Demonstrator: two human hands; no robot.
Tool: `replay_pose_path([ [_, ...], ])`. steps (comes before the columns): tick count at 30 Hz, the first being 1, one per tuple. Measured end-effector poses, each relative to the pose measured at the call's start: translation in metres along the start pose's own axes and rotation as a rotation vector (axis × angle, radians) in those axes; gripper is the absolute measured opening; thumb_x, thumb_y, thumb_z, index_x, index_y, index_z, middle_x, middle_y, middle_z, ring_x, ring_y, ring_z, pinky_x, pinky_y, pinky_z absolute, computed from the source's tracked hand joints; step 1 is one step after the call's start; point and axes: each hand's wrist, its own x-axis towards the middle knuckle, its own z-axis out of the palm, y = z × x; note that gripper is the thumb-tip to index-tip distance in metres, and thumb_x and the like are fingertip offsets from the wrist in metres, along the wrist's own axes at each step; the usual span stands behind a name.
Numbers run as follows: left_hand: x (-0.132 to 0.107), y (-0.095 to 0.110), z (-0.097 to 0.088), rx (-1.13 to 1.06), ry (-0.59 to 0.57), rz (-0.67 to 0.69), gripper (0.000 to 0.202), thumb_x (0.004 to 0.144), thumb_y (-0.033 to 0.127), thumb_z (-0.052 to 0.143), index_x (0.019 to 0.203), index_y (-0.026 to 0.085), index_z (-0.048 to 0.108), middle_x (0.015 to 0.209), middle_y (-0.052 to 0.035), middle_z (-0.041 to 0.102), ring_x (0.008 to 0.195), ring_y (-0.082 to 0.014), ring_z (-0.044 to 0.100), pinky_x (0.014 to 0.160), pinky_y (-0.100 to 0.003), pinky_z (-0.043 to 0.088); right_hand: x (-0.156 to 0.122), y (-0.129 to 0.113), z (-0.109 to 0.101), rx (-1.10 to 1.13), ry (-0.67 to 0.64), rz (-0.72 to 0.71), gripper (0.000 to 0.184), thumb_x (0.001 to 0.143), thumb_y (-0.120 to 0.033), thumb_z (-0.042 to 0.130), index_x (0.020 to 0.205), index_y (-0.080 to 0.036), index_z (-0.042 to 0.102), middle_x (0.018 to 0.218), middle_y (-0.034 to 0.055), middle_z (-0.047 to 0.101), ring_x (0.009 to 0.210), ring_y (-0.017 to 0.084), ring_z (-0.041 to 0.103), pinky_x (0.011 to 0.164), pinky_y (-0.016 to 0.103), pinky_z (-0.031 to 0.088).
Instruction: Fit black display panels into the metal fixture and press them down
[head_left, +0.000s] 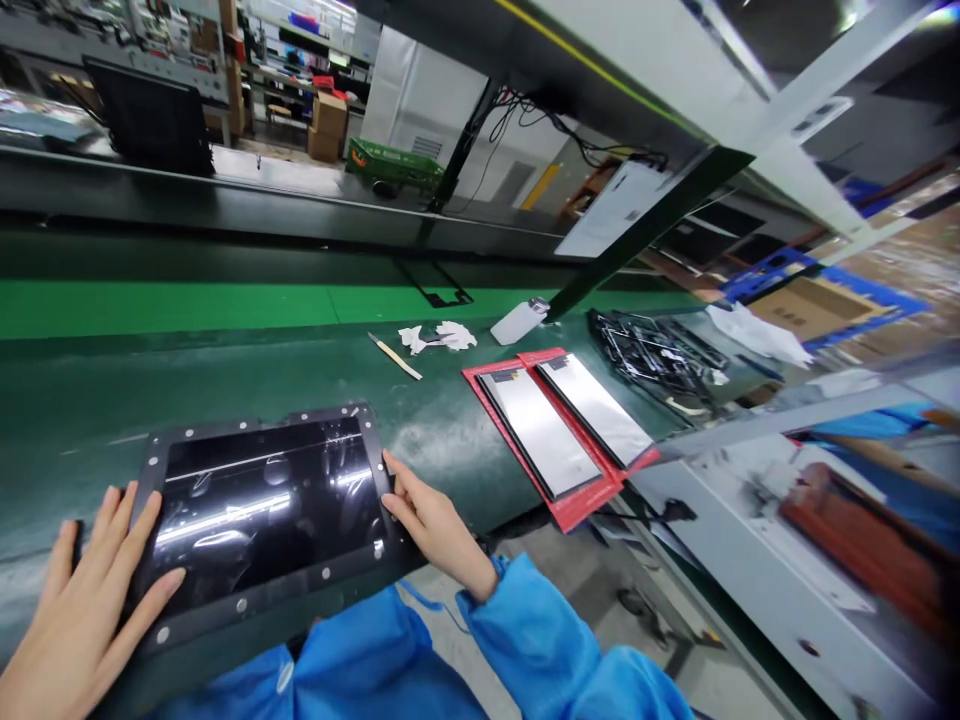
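Wide apart, left fingers (133, 540)

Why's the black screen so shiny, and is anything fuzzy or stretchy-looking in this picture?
In the head view, white streaks of glare cross the black screen, probably reflected lights; in the head view, the reddish-brown thing at the picture's right is blurry; in the head view, things near the right edge look slanted and stretched, perhaps from a wide lens.

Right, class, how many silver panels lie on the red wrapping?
2: the left silver panel, and the right silver panel beside it. Any stacked beneath would be hidden.
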Motion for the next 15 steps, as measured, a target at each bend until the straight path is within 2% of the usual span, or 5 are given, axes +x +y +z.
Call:
replay_pose_path([
  [2, -0.005, -0.013, 0.008, 0.045, 0.002, 0.017, 0.074, 0.091, 0.054, 0.036, 0.152, 0.021, 0.009, 0.158, -0.0073, 0.014, 0.145, -0.0358, 0.010, 0.116, -0.060, 0.008, 0.000, 0.002, -0.001, -0.004, 0.000, -0.005, 0.051, 0.099, -0.031, 0.039, 0.147, -0.016, 0.031, 0.085, 0.0015, 0.055, 0.078, 0.019, 0.057, 0.071, 0.028, 0.043],
  [6, -0.011, -0.030, 0.013, 0.028, -0.050, 0.091, 0.105, 0.073, 0.071, 0.058, 0.152, 0.022, 0.010, 0.158, -0.0105, 0.012, 0.143, -0.0410, 0.011, 0.116, -0.061, 0.007, 0.002, 0.004, 0.000, -0.009, 0.012, -0.015, 0.051, 0.099, -0.033, 0.038, 0.146, -0.015, 0.033, 0.085, 0.0018, 0.055, 0.077, 0.020, 0.057, 0.069, 0.028, 0.042],
  [10, -0.011, -0.019, 0.000, 0.049, -0.072, 0.097, 0.111, 0.071, 0.073, 0.061, 0.152, 0.019, 0.007, 0.158, -0.0137, 0.010, 0.144, -0.0402, 0.008, 0.116, -0.060, 0.007, 0.005, 0.005, -0.001, -0.007, 0.004, -0.034, 0.053, 0.099, -0.037, 0.036, 0.146, -0.014, 0.033, 0.084, 0.0020, 0.055, 0.076, 0.020, 0.057, 0.068, 0.029, 0.043],
  [15, -0.006, 0.003, -0.016, 0.059, -0.093, 0.090, 0.114, 0.074, 0.072, 0.060, 0.152, 0.015, 0.001, 0.157, -0.0178, 0.007, 0.144, -0.0408, 0.001, 0.114, -0.063, 0.006, 0.013, 0.010, -0.006, -0.069, -0.084, -0.020, 0.062, 0.098, -0.047, 0.034, 0.149, -0.012, 0.027, 0.080, 0.0011, 0.056, 0.071, 0.021, 0.058, 0.064, 0.030, 0.044],
])
